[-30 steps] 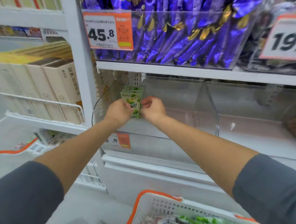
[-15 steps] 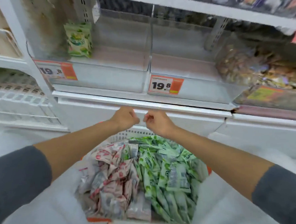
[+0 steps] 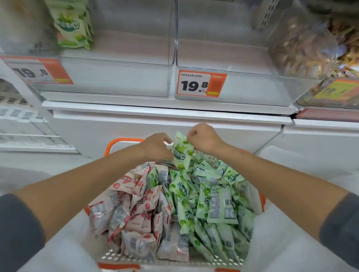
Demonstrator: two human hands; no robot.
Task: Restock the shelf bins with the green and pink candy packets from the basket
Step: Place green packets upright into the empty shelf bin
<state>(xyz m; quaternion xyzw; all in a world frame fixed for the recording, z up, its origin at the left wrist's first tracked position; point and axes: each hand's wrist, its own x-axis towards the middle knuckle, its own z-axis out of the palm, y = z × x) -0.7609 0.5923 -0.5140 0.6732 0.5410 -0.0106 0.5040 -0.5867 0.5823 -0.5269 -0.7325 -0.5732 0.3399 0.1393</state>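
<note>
Sleeves of grey cloth cover both upper arms at the bottom corners, and the bare forearms reach forward over the basket (image 3: 118, 256); it is white with orange trim and stands below the shelf. Inside it, the pink candy packets (image 3: 137, 210) fill the left half and the green candy packets (image 3: 212, 205) fill the right half, piled loosely against each other. Above the far end of the basket, the right hand (image 3: 203, 137) is closed, with its fingertips pinching the top edge of one green packet (image 3: 181, 154); this packet hangs upright, lifted a little over the green pile. The left hand (image 3: 154, 147) is beside it with curled fingers, touching the left edge of the same packet; whether it really grips the packet I cannot tell. Farther back is the white shelf front, and on it stand two clear shelf bins; the left bin (image 3: 116, 76) has a few green packets (image 3: 72, 22) standing in its back left corner; the right bin (image 3: 245, 85) carries an orange price tag (image 3: 200, 84) reading 19.8. At the far right another bin (image 3: 307, 44) holds brownish wrapped goods, blurred.
</note>
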